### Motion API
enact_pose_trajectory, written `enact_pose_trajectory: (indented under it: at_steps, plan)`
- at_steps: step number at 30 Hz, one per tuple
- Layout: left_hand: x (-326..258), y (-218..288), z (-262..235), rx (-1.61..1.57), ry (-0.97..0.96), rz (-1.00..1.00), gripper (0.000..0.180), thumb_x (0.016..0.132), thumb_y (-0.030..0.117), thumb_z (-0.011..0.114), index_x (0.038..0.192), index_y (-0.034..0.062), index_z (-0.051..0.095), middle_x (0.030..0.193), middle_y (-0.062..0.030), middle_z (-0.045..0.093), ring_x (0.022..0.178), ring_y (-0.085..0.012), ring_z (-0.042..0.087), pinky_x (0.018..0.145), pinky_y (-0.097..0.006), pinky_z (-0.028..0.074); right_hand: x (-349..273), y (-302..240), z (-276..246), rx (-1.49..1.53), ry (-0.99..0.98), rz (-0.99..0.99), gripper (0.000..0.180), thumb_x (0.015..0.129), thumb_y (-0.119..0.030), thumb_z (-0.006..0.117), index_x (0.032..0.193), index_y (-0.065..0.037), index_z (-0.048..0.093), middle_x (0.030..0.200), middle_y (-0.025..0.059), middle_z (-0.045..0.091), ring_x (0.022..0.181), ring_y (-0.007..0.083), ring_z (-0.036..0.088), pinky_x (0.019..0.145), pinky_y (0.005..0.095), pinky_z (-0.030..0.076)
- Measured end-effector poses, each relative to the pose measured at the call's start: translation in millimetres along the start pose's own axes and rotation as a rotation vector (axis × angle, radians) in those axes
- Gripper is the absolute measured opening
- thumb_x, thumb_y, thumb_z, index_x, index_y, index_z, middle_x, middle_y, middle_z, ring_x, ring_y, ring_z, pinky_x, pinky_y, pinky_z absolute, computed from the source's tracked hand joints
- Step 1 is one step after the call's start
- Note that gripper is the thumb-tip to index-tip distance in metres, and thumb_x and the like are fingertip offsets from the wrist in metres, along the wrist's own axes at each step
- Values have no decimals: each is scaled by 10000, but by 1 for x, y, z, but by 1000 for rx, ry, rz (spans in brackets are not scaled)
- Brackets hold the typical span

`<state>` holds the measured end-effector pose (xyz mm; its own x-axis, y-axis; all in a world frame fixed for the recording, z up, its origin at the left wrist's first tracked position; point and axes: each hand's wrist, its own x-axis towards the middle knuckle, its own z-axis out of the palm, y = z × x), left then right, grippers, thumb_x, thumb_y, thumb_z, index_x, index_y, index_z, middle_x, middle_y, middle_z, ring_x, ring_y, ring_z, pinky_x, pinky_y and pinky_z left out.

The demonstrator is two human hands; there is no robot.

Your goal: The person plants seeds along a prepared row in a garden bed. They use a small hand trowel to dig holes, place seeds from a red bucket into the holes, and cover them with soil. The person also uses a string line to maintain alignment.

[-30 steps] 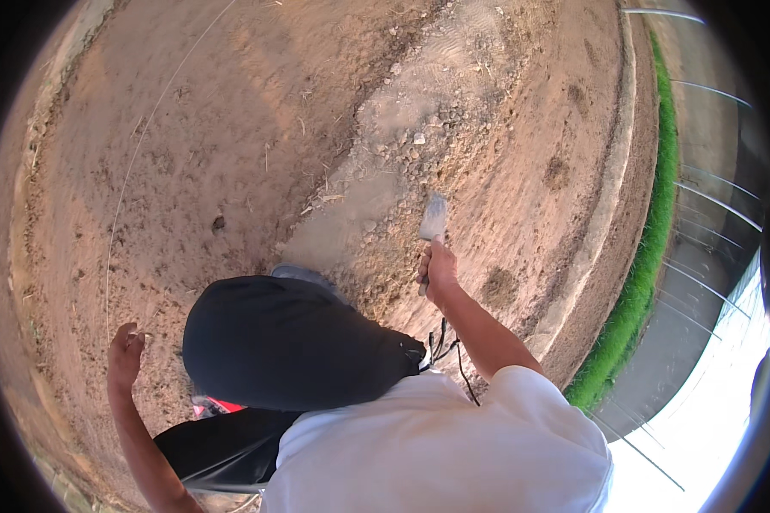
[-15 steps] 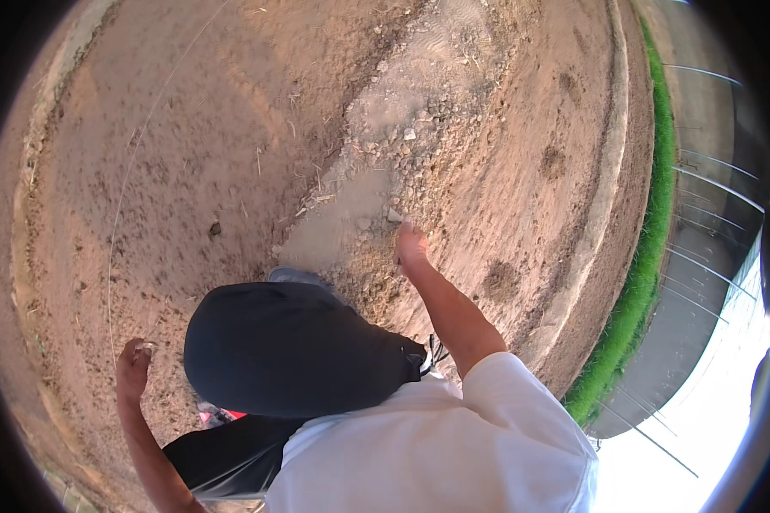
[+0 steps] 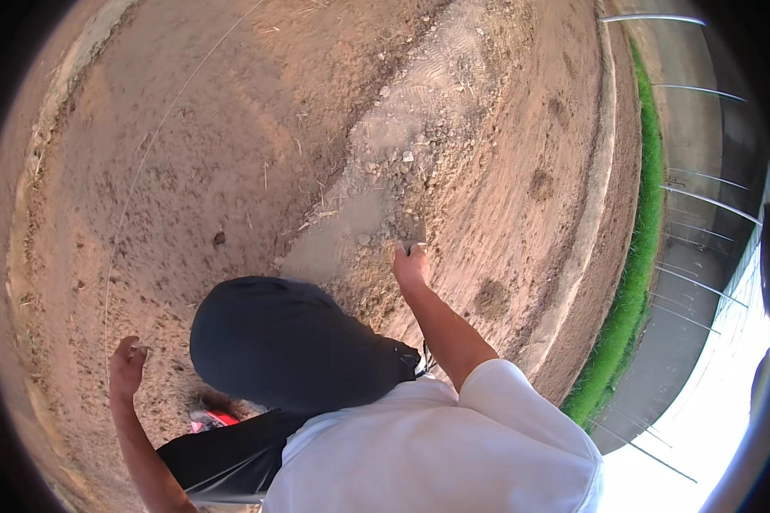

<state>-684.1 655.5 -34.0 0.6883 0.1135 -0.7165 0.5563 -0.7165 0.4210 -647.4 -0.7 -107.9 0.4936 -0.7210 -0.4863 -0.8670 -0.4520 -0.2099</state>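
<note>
My right hand (image 3: 411, 267) is in front of my body, over a pale strip of loose stones and dust (image 3: 393, 184). Its fingers are closed on a small flat greyish piece (image 3: 419, 231), whose kind I cannot make out. Out to the left, my left hand (image 3: 127, 369) hangs over brown soil with its fingers curled; whatever they hold, if anything, is too small to name. A thin pale line (image 3: 131, 184) runs along the ground and passes just left of that hand.
Dark trousers (image 3: 295, 342) cover my bent forward leg, and a red shoe (image 3: 218, 417) shows behind it. Dry soil (image 3: 231, 171) with straw bits lies ahead. To the right are a pale ridge (image 3: 603, 162), a green grass strip (image 3: 646, 222) and thin curved hoops (image 3: 710, 201).
My right hand has drawn slightly back toward me, and the flat piece in it has turned. My left hand has shifted slightly left. More of the red shoe shows; the grey forward shoe is now hidden.
</note>
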Motion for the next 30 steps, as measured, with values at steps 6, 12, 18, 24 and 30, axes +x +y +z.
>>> enact_pose_trajectory:
  at_steps: [6,12,18,24,30]
  plan:
    - [2,-8,3,-18,32,19,393,935,219,661,1262,9,607,937,-129,678,872,-199,625,792,-351,505,9,28,-20,-27,124,-69,391,911,-379,640,996,2,642,945,247,690,907,418,662,828,486,513]
    - [3,-30,2,-61,30,30,392,929,221,666,1261,23,606,944,-133,678,871,-205,627,784,-361,509,37,-10,-23,891,75,-28,356,1070,-420,398,997,-92,515,611,0,393,435,110,388,402,329,387]
    - [25,-20,11,12,18,49,373,919,212,671,1237,27,611,947,-160,689,868,-238,649,777,-374,513,15,25,5,472,-334,218,435,1046,-511,425,878,-110,450,591,28,430,392,160,385,366,385,381]
    - [7,19,0,4,73,106,366,930,192,661,1237,4,596,912,-169,691,834,-251,652,762,-383,515,26,0,-12,757,-108,24,441,1050,-476,417,835,-93,460,572,41,410,401,176,412,363,384,382]
    - [18,17,8,75,67,85,372,922,211,671,1225,6,602,910,-186,694,854,-263,671,768,-396,520,63,57,12,503,-270,175,455,1036,-506,437,920,-73,516,573,36,422,395,180,402,376,376,375]
